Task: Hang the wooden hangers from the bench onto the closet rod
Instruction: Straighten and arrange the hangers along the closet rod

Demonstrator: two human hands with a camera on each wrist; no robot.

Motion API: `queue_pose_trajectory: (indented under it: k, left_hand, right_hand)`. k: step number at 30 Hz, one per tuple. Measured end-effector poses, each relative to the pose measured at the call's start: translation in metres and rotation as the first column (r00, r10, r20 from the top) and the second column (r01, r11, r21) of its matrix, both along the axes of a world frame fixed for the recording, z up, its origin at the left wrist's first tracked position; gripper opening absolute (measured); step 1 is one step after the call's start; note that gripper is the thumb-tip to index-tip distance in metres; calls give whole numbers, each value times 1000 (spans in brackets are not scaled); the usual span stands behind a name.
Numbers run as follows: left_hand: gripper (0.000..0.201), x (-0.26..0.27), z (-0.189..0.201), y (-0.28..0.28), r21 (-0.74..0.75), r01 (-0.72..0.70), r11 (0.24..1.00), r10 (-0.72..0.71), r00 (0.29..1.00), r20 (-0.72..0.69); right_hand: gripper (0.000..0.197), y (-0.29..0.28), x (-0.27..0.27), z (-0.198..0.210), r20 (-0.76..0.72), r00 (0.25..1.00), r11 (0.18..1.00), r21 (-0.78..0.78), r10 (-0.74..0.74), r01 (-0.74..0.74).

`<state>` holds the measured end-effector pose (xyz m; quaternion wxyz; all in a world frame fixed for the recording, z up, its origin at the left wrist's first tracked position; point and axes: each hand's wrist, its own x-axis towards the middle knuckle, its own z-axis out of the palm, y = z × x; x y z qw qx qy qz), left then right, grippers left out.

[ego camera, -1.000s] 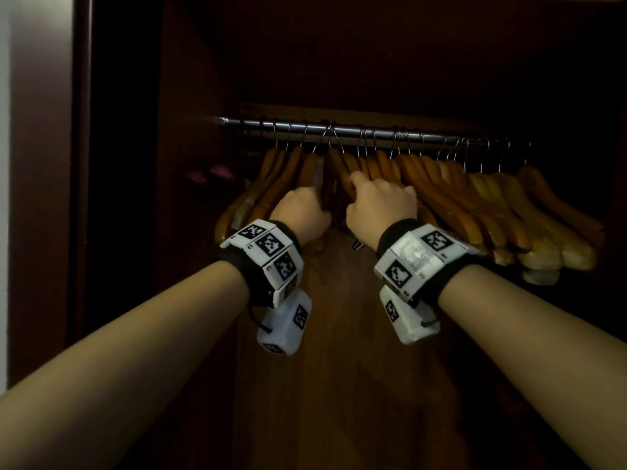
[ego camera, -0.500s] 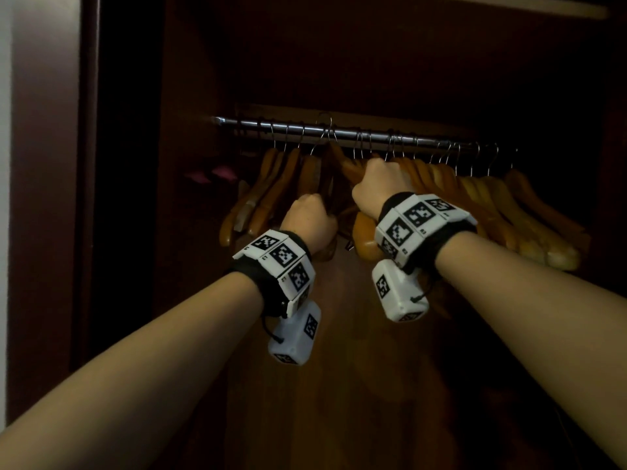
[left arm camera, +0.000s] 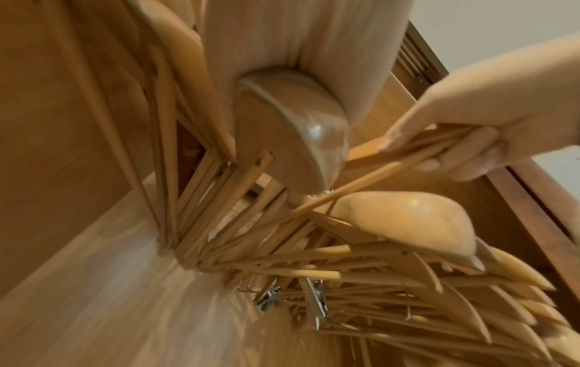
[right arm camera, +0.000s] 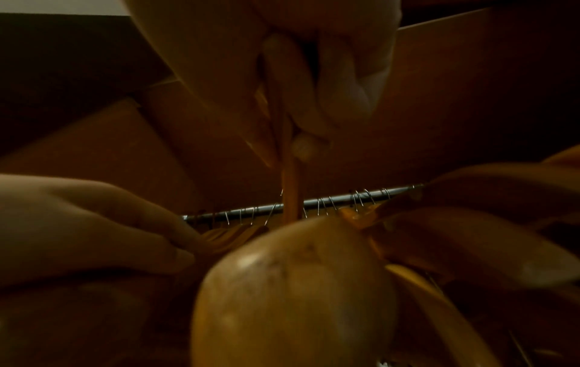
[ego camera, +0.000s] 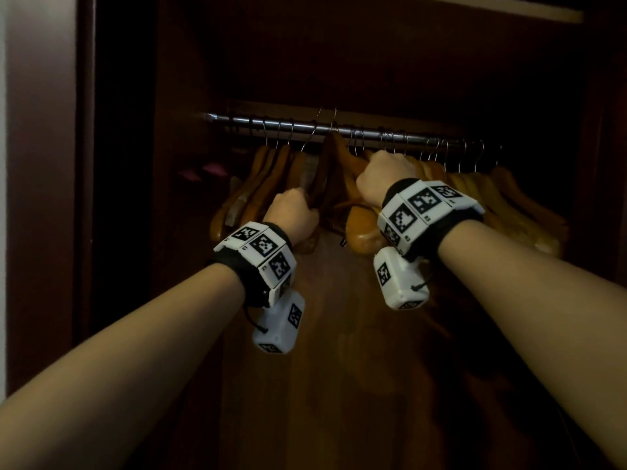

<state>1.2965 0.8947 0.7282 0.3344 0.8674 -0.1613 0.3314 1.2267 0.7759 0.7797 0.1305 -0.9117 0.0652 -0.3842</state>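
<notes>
The right hand (ego camera: 385,179) was curled round the thin lower bars of glossy orange-brown wooden hangers (ego camera: 364,228), raised just under the horizontal silver metal closet rod (ego camera: 298,127); the left-wrist view showed its fingers (left arm camera: 470,159) and thumb pinching several bars together, though how many was unclear. The hooks of the gripped hangers pointed upward, two wire tips rising above the rod near its middle, and their wooden arms slanted down toward the camera. The left hand (ego camera: 293,215), lower and to the left, was closed on the wood of hangers hanging there; the right-wrist view showed its fingers (right arm camera: 176,238) wrapped round a bunch of slats.

Along the rod, which ran left to right and sloped slightly down to the right, a crowded row of similar hangers hung by wire hooks, arms pointing down and outward; roughly four sat left of the hands and a dozen or more right, too overlapped to count exactly. Behind them stood the dark brown wooden closet back panel (ego camera: 339,385).
</notes>
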Motion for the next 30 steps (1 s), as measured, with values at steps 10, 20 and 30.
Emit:
queue_pose_trajectory:
  k: [10,20,30]
  left_hand:
    - [35,-9,32,-5,189,-40,981,54,996,-69]
    - [36,-17,30,-38,90,27,996,-20,997,-79]
    - [78,-23,52,-73,-392,238,889,-190,969,158]
  right_hand:
    - [32,-19,-11,-29,30,997,992,104,69,-72]
    - [39,-54,-38,-76,116,984,966,208,134,-156]
    - [50,-88,-58,-149,77,980,983,-28,185,-183]
